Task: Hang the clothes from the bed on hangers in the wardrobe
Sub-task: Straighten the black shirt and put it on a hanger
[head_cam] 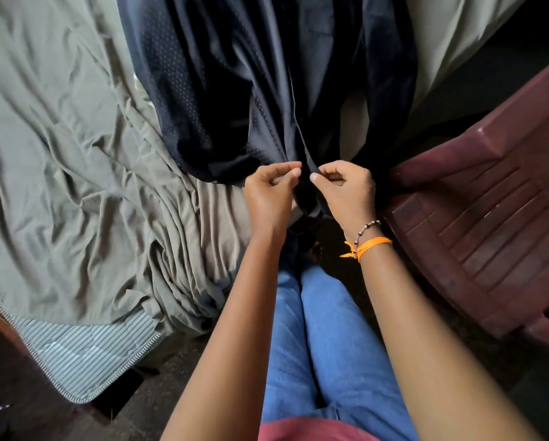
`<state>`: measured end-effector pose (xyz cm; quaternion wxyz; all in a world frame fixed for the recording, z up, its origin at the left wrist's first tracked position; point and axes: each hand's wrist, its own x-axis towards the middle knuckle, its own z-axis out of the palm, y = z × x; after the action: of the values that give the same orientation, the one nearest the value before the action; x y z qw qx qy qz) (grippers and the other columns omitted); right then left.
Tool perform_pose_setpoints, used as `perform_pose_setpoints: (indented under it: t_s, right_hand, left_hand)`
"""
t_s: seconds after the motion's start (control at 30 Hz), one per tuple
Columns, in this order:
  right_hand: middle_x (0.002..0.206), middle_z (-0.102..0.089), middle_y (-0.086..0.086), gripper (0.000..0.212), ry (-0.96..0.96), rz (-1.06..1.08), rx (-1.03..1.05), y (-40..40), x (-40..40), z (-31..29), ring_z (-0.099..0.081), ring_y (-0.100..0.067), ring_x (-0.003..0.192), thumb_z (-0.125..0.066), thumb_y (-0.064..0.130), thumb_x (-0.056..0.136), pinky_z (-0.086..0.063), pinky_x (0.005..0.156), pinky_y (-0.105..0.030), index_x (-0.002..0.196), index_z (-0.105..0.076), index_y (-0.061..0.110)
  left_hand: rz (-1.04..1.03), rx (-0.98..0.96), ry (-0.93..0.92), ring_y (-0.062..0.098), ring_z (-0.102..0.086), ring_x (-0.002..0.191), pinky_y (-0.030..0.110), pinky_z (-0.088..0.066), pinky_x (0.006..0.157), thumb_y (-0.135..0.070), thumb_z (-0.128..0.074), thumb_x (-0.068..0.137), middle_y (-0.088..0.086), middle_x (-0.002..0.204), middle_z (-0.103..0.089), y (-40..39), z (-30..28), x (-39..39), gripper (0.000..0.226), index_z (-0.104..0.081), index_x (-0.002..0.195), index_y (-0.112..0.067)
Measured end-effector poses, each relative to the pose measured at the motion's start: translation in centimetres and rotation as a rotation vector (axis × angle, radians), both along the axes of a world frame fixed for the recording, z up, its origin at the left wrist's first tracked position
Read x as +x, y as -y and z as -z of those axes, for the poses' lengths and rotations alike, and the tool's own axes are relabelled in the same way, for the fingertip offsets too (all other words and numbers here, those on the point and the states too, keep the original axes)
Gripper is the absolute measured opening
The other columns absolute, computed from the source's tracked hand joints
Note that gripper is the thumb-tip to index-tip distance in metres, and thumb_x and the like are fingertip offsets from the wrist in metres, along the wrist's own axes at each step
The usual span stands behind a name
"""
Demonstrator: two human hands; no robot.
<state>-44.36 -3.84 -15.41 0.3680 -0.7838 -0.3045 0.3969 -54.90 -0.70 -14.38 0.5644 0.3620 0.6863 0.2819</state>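
A dark navy garment [235, 90] with a fine dotted weave lies spread over the bed, its near end bunched at the bed's edge. My left hand [271, 192] pinches that near end between thumb and curled fingers. Right beside it, my right hand [346, 189], with an orange band and a bead bracelet at the wrist, pinches the same end of the cloth. The two hands sit a few centimetres apart. No hanger and no wardrobe are in view.
A rumpled grey-green sheet [60, 154] covers the bed on the left, with a striped mattress corner [85, 354] showing below it. A maroon plastic chair [489, 211] stands close on the right. My legs in blue jeans [324, 338] are between bed and chair.
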Motion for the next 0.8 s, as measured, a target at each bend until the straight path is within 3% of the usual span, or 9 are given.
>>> perform_pose_setpoints:
  t_s: [0.1,0.2,0.37,0.47,0.57,0.8]
  right_hand:
    - [0.068,-0.063,0.008,0.005,-0.025,0.011,-0.004,-0.1,-0.4,-0.2,-0.059,0.002,0.063,-0.071,0.010,0.079,-0.049,0.064,-0.013,0.083,-0.071,0.007]
    - [0.068,-0.063,0.009,0.004,-0.071,0.010,0.026,-0.3,-0.9,-0.6,-0.059,0.002,0.062,-0.069,0.006,0.079,-0.049,0.064,-0.013,0.079,-0.068,0.010]
    - [0.068,-0.061,0.007,0.007,-0.100,0.013,0.043,-0.3,-1.6,-0.8,-0.057,0.000,0.062,-0.070,0.007,0.079,-0.048,0.063,-0.013,0.077,-0.064,0.011]
    - [0.066,-0.059,0.008,0.007,-0.068,0.012,0.061,-0.4,-1.6,-0.8,-0.055,0.005,0.058,-0.071,0.010,0.079,-0.045,0.059,-0.009,0.077,-0.064,0.009]
    - [0.065,-0.058,0.010,0.007,-0.015,0.048,0.083,-0.4,-1.6,-0.8,-0.055,0.008,0.057,-0.070,0.008,0.079,-0.044,0.059,-0.008,0.078,-0.063,0.009]
    - [0.074,-0.066,0.005,0.008,-0.113,0.088,0.084,0.5,-1.7,-0.5,-0.064,-0.006,0.071,-0.070,0.007,0.082,-0.052,0.069,-0.017,0.084,-0.067,0.015]
  left_hand:
    - [-0.081,-0.065,0.125,0.009,-0.064,0.075,0.019,-0.054,0.077,0.001,-0.065,0.085,0.004,0.079,-0.067,0.3,-0.3,-0.3,0.012,-0.070,0.092,-0.007]
    - [-0.231,-0.169,0.287,0.012,-0.066,0.074,0.018,-0.056,0.076,0.002,-0.068,0.083,0.008,0.076,-0.065,0.4,-0.8,-0.1,0.010,-0.065,0.093,0.000]
    - [-0.170,-0.273,0.414,0.020,-0.066,0.093,0.023,-0.054,0.089,-0.008,-0.068,0.085,0.015,0.093,-0.067,0.4,-0.7,-0.4,0.012,-0.067,0.092,0.002]
    - [-0.128,-0.271,0.375,0.019,-0.064,0.092,0.027,-0.052,0.091,-0.011,-0.070,0.083,0.009,0.087,-0.067,0.2,-0.7,-0.3,0.007,-0.068,0.085,-0.004]
    - [-0.087,-0.209,0.305,0.017,-0.063,0.085,0.025,-0.052,0.084,-0.008,-0.070,0.083,0.007,0.082,-0.067,0.1,-0.6,-0.3,0.003,-0.068,0.081,-0.007]
    - [0.005,-0.134,0.249,0.012,-0.061,0.073,0.018,-0.052,0.072,-0.001,-0.066,0.085,0.005,0.075,-0.067,0.0,-0.4,-1.1,0.006,-0.070,0.083,-0.006]
